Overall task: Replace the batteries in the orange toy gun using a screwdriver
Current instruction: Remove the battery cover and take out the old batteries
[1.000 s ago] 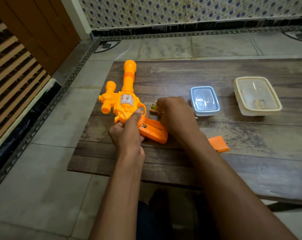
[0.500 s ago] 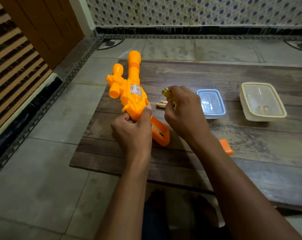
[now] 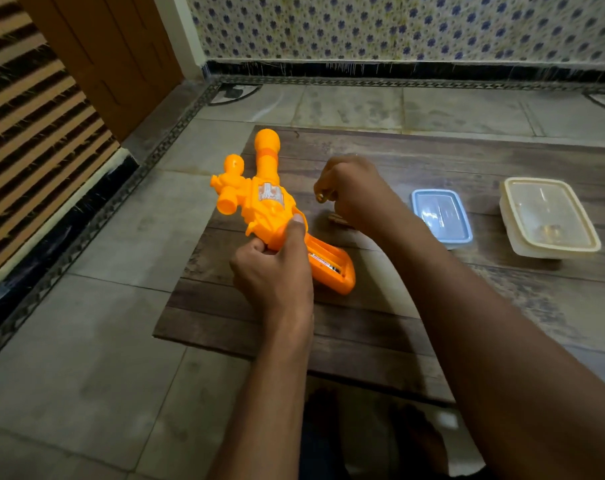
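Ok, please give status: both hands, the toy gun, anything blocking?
Left hand grips gun. Right hand pinches battery. Grip compartment open, one battery inside. Nothing blocking.

Orange toy gun [image 3: 263,206] lies tilted on wood, grip compartment open, battery [image 3: 323,262] inside.

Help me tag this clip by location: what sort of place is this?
Probably a room in a home: a tiled floor, floral-patterned wall, a wooden door, and a low wooden table that the person works at.

A wooden board [image 3: 380,327] on the floor carries two plastic containers [image 3: 441,214].
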`<state>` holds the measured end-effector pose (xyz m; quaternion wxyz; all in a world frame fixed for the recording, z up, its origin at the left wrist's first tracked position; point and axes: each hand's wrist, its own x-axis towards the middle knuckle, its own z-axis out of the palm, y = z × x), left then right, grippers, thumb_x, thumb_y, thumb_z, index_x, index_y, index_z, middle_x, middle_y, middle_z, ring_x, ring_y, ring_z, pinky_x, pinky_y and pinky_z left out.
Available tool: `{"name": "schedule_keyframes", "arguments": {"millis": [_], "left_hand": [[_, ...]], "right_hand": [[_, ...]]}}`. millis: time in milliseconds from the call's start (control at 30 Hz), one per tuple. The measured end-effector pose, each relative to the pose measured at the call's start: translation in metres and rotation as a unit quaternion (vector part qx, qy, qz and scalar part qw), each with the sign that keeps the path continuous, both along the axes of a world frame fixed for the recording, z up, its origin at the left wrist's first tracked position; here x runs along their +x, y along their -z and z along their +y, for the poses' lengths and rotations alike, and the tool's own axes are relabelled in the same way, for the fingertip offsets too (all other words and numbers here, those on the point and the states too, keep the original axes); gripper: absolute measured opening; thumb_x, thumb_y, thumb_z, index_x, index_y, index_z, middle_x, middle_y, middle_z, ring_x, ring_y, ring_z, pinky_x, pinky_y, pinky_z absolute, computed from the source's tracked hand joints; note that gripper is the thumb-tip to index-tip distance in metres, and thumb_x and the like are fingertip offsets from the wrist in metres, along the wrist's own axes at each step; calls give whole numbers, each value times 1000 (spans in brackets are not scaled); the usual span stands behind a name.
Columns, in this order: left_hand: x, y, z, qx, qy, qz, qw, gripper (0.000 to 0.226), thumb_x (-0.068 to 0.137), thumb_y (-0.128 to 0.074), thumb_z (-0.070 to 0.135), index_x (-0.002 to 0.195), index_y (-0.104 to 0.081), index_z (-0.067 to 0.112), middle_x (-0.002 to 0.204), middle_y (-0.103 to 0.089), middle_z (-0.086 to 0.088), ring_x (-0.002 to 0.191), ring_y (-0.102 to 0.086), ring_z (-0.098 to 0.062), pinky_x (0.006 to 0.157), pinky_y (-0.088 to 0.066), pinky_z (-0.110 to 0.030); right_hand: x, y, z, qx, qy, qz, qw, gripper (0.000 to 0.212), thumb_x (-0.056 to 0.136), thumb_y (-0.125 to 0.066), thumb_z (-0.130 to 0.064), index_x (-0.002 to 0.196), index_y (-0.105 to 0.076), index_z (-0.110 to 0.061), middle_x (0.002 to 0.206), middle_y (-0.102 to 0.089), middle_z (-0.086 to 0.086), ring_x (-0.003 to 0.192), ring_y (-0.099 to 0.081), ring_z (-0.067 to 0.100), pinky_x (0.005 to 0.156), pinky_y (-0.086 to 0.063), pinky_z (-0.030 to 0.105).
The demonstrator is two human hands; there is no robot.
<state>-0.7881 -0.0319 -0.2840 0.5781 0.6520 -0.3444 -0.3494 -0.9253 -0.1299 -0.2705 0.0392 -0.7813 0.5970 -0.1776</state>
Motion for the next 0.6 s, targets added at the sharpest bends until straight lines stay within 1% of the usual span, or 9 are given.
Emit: {"name": "schedule_keyframes", "arguments": {"millis": [67,133,233,300,367,433,500,567,600], "left_hand": [[-1,1,1,2,2,1,1000,19,88,-85,29,80,-79,13,73,-74,5,55,-61,-1,47,-42,-5],[-1,2,1,1,6,3,1000,19,88,-85,30,81,-80,13,74,-76,4,57,-63,-2,48,-44,-7],[1,2,-1,6,10,1,1000,20,87,-85,32,78,-80,15,69,-75,5,58,-65,-3,54,-47,-17],[2,2,-3,14,6,9,1000,19,86,-86,32,78,-80,16,71,-76,5,58,-66,-2,54,-47,-17],[-1,0,-2,16,4,16,1000,17,87,-86,31,79,-80,17,72,-76,6,59,-67,0,52,-47,-12],[-3,-1,0,21,11,23,999,17,87,-86,32,80,-79,18,73,-77,6,65,-72,-3,55,-50,-16],[-3,-1,1,26,18,26,999,17,87,-85,33,81,-79,19,75,-78,5,68,-73,-6,58,-51,-21],[-1,-1,0,33,22,27,999,17,88,-85,34,84,-79,19,78,-79,5,72,-74,-8,62,-54,-25],[0,0,-2,33,22,28,999,17,87,-85,34,82,-79,19,78,-78,5,72,-74,-8,64,-54,-26]], "right_hand": [[3,2,-14,18,-10,27,999,28,81,-65,10,100,-80,-5,107,-70,19,98,-67,35,85,-55,42],[5,3,-26,33,-24,51,998,27,81,-63,11,98,-79,-3,103,-70,20,97,-66,36,82,-56,43],[4,2,-38,62,-47,71,994,32,85,-64,12,110,-76,-4,114,-68,18,105,-65,33,89,-55,41],[4,1,-42,71,-56,68,994,34,88,-65,11,117,-75,-4,121,-66,16,109,-65,30,94,-55,38],[5,2,-43,67,-63,69,993,34,87,-67,11,116,-75,-4,121,-67,15,108,-66,30,94,-56,39],[6,2,-42,71,-69,70,993,34,85,-67,11,115,-76,-5,119,-68,14,107,-67,29,93,-56,39],[5,-1,-40,83,-59,59,993,41,86,-65,12,122,-73,-6,125,-68,14,113,-66,29,97,-54,36],[2,-6,-33,79,-28,30,996,49,87,-63,14,131,-69,-9,133,-66,13,120,-64,29,100,-51,35],[1,-9,-26,67,-8,5,998,51,86,-63,14,130,-69,-10,132,-67,14,118,-65,31,99,-51,36]]}}
